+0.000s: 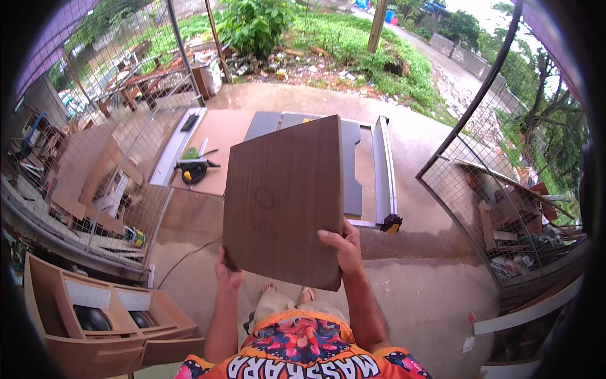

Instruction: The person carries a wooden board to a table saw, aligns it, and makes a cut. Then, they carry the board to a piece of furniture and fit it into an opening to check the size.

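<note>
A dark brown wood-grain board (284,183), held up in front of me, fills the centre of the view, with faint round marks on its face. My left hand (228,270) grips its lower left edge, fingers round the side. My right hand (346,246) grips the right edge, thumb over the face. Behind the board lies a table saw (351,196) with a grey top and silver fence rail (385,170), partly hidden. A pinkish sheet (208,129) on the left carries a black and green tool (192,170) and borders a long pale rail (170,161).
Open mesh gates (461,189) flank both sides, with wood offcuts (88,183) behind them. A wooden cabinet (57,303) with black round parts stands lower left, near a cable (189,256). White curved panels (527,309) are lower right. Plants, debris and a path lie beyond the concrete (429,271).
</note>
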Available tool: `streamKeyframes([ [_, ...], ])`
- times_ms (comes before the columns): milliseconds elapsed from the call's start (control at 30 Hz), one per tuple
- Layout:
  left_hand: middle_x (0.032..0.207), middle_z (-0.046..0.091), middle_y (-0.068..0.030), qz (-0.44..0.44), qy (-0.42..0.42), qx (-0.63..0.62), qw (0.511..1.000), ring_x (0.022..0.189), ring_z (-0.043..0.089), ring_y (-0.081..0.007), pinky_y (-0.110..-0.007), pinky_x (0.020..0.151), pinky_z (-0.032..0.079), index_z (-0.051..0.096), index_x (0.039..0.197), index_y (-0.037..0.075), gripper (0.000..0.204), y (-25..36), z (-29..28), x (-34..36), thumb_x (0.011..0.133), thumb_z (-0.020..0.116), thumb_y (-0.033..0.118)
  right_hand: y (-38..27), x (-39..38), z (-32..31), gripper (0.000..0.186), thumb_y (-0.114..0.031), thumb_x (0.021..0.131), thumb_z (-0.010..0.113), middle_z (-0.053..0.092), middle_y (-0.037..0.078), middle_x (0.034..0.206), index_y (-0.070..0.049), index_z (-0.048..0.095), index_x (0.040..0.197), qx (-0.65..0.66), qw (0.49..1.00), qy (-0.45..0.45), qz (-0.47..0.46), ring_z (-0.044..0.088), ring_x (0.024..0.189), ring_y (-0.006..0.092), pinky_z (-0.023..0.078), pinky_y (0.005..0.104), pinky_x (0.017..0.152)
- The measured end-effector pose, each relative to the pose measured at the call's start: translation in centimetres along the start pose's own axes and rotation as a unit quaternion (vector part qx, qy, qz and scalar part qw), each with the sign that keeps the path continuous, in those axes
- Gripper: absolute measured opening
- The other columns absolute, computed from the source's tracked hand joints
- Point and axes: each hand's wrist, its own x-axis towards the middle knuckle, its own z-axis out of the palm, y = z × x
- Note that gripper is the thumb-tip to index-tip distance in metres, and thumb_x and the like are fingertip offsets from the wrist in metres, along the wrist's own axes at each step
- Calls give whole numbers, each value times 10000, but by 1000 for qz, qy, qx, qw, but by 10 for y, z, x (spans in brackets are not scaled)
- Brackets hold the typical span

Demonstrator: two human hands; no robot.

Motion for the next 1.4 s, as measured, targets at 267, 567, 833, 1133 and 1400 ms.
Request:
streamKeyframes([
  [267,1266,724,-62,4,29,96,995,1190,678,-203,-379,1024,549,680,1268,70,335,3,-8,-25,1064,586,318,12,6,-40,503,-184,865,698,709,119,1151,57,628,1301,-3,998,25,63,664,1011,181,518,340,916],
  [567,1291,710,-79,140,30,245,959,1128,692,-164,-318,943,567,599,1409,15,446,12,57,-28,1062,578,295,43,52,-81,335,-186,920,660,691,140,979,79,648,1126,172,966,109,159,697,806,211,564,345,694],
  [833,1295,704,-105,187,-14,310,932,1150,681,-167,-315,962,559,563,1454,7,495,20,107,-41,1079,509,327,39,56,-98,332,-212,938,660,712,148,948,70,667,1113,220,951,122,180,719,798,230,591,367,741],
  [1133,1333,691,-138,194,-120,297,927,1186,674,-208,-362,1047,513,547,1465,-25,524,16,129,-61,1053,527,299,80,43,-146,416,-265,924,651,730,180,1087,52,647,1192,229,953,87,177,731,943,282,593,426,868],
  [1400,1306,697,-181,255,-205,280,902,1147,698,-213,-351,1023,545,588,1409,-67,455,2,139,-89,966,580,41,100,6,-172,554,-290,908,658,704,143,1232,29,581,1354,161,974,78,142,709,1067,250,572,427,953],
])
